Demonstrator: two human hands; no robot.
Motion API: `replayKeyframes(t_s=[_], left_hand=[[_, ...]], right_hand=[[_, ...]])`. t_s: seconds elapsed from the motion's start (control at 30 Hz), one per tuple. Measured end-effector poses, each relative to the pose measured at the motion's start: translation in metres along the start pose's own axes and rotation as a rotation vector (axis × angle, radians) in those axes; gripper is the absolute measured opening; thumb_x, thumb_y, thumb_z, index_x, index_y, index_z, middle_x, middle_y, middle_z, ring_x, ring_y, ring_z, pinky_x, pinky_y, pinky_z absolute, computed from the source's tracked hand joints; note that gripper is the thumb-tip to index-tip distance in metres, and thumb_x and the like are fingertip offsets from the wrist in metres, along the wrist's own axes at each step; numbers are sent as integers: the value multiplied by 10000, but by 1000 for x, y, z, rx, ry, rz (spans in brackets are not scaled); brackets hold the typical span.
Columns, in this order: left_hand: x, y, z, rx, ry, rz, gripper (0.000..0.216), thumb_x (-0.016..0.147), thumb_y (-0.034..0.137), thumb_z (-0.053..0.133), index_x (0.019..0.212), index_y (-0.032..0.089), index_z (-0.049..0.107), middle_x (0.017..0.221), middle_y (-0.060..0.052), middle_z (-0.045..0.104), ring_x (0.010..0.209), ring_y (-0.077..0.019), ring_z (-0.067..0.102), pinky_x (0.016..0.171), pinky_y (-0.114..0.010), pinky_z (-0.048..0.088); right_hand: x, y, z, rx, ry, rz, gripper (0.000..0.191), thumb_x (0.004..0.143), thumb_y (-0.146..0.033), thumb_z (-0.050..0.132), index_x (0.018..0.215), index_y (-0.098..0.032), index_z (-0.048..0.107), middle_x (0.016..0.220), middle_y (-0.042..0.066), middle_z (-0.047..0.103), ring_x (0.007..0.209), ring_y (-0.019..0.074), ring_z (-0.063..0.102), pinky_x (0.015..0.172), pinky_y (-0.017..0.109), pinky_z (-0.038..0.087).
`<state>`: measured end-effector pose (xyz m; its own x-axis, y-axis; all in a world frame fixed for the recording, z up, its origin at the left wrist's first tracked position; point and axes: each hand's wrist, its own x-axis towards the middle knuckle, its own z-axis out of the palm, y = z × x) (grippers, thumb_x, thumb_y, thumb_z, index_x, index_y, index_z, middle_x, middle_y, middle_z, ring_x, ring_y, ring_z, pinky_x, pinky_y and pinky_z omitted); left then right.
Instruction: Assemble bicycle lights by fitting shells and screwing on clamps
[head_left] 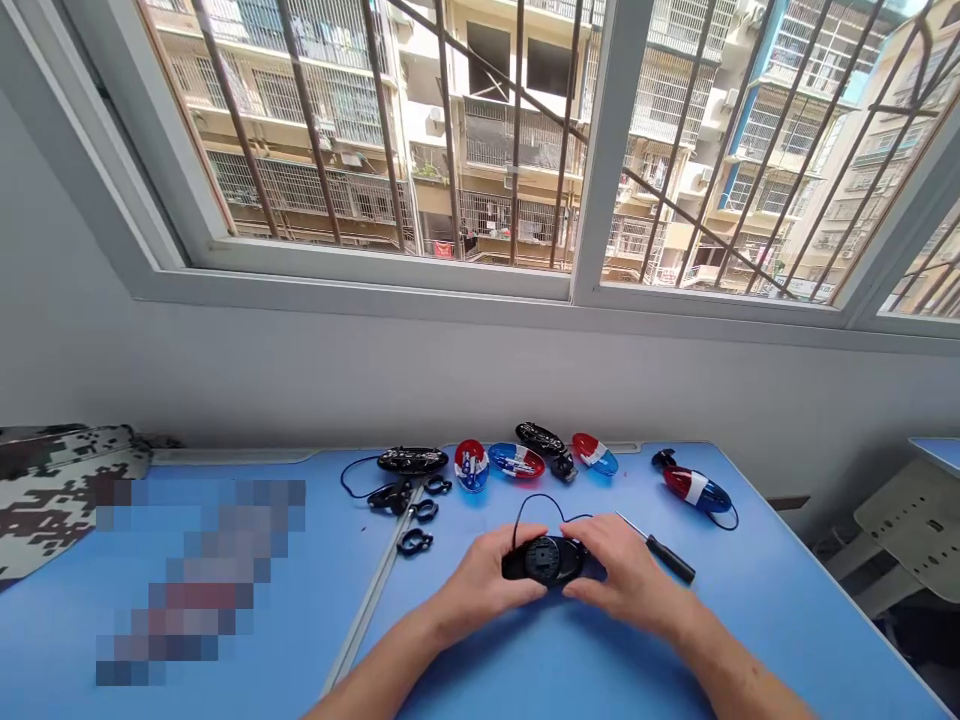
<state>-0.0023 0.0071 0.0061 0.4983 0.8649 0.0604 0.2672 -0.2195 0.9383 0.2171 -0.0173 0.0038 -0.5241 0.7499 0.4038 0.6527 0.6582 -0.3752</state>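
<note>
A black oval bike-light base (545,562) with a round disc in its middle is held low over the blue tabletop. My left hand (491,572) grips its left end, thumb along the near edge. At its right end my right hand (619,570) has fingers and thumb around the casing. A thin black cable loops up behind the base. Just beyond my right hand lies a screwdriver (670,558) with a black handle. A finished-looking red, white and blue light (697,490) rests farther right, a cable attached.
Along the back lie red-and-blue covers (516,461), (472,466), (595,454) and black bases (412,460), (539,438). Black clamp rings (415,542) sit left of my hands, beside the table seam (367,610). Camouflage cloth (67,490) lies far left, near a blurred patch.
</note>
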Motion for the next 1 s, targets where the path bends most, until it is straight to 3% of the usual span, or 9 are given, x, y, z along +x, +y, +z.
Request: replayKeyframes(t_s=[0.27, 0.4, 0.5, 0.63, 0.83, 1.0], left_hand=[[1, -5, -1, 11, -1, -22, 520, 580, 186, 673, 1100, 188, 661, 1055, -35, 688, 1023, -278, 589, 911, -314, 434], [1, -2, -4, -47, 18, -40, 475, 612, 225, 673, 1082, 171, 628, 1022, -43, 679, 951, -257, 604, 837, -307, 470], [2, -3, -6, -77, -18, -39, 379, 671, 273, 663, 1037, 177, 645, 954, -31, 683, 883, -235, 606, 781, -296, 479], [5, -6, -6, -141, 2, -86, 403, 710, 346, 675, 1073, 177, 644, 975, -40, 693, 888, -238, 607, 788, -310, 479], [6, 2, -8, -259, -16, -139, 388, 745, 434, 668, 1014, 155, 655, 936, -56, 672, 825, -228, 591, 655, -298, 495], [3, 7, -16, -401, -121, -179, 404, 727, 386, 720, 1059, 165, 656, 1041, -75, 673, 937, -241, 594, 739, -313, 505]], right_hand=[[4, -3, 12, -93, 39, -82, 313, 839, -246, 639, 1126, -181, 534, 1033, 82, 690, 816, 231, 583, 747, 387, 435], [4, 0, 11, -61, 74, -128, 255, 932, -312, 525, 1150, -180, 512, 1052, 91, 690, 818, 229, 585, 750, 389, 429], [4, 1, 11, -41, 79, -142, 277, 978, -382, 431, 1150, -183, 517, 1016, 92, 697, 830, 228, 596, 751, 383, 428], [5, 1, 11, -44, 94, -144, 331, 1008, -412, 324, 1123, -183, 533, 957, 89, 703, 788, 214, 603, 738, 372, 423], [8, 3, 15, -67, 109, -110, 401, 1021, -407, 252, 1049, -185, 586, 826, 73, 704, 701, 197, 584, 700, 353, 406], [10, 5, 17, -83, 120, -90, 420, 1024, -382, 244, 1014, -188, 616, 736, 52, 691, 647, 183, 561, 691, 343, 403]])
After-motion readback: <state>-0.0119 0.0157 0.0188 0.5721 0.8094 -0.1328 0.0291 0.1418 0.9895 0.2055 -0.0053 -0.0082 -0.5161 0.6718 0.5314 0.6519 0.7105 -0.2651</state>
